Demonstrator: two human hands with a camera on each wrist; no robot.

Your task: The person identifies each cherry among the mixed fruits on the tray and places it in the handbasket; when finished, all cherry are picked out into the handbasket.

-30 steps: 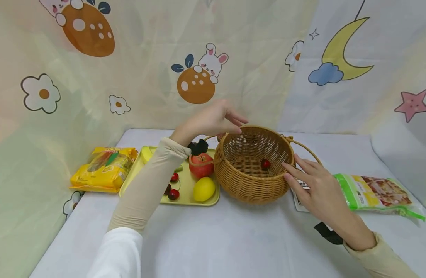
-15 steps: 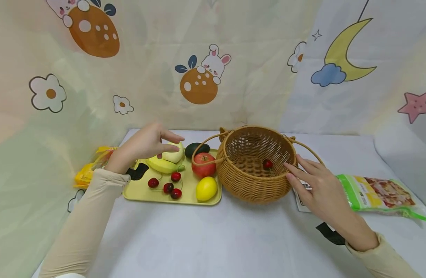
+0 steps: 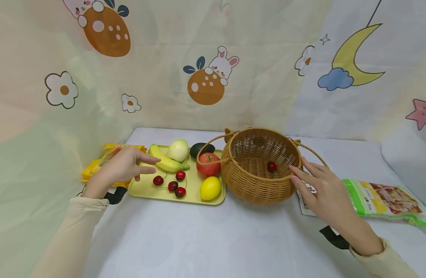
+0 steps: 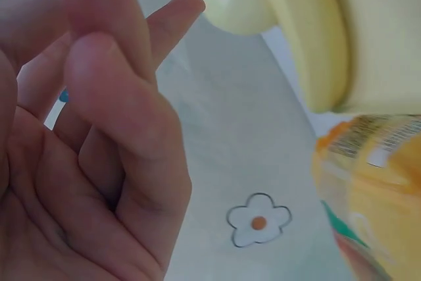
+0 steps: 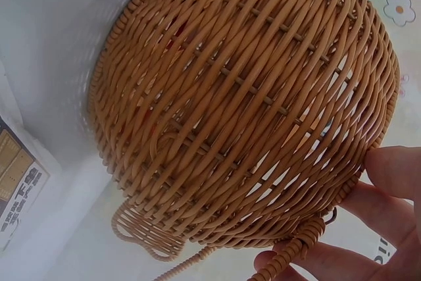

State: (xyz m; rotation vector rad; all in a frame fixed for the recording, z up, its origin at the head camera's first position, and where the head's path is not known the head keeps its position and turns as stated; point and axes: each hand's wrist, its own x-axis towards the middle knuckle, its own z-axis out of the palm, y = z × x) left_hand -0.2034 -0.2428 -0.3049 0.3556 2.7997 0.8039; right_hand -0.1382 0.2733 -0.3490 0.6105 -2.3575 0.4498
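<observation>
My left hand point(image 3: 120, 170) hovers at the left end of a yellow tray point(image 3: 145, 190), fingers parted and holding nothing. Nearest to it are a banana point(image 3: 169, 165) and several cherries point(image 3: 158, 180). The tray also bears a pale round fruit point(image 3: 178, 150), an avocado point(image 3: 197, 149), a red pomegranate-like fruit point(image 3: 208, 170) and a lemon point(image 3: 210, 188). My right hand point(image 3: 325, 193) holds the right rim of a wicker basket point(image 3: 258, 191), thumb and fingers at its edge beside the handle. One cherry point(image 3: 272, 166) lies inside the basket.
A yellow snack package point(image 3: 94, 168) sits left of the tray, partly behind my left hand. To the right lies a green-and-clear food bag point(image 3: 386, 199). A flat printed card point(image 3: 306, 208) is partly under my right hand. A patterned cloth point(image 3: 157, 77) hangs behind.
My left hand has moved from above the basket's left rim leftward and down to the tray's left end. My right hand stays at the basket rim. The head view has shifted slightly.
</observation>
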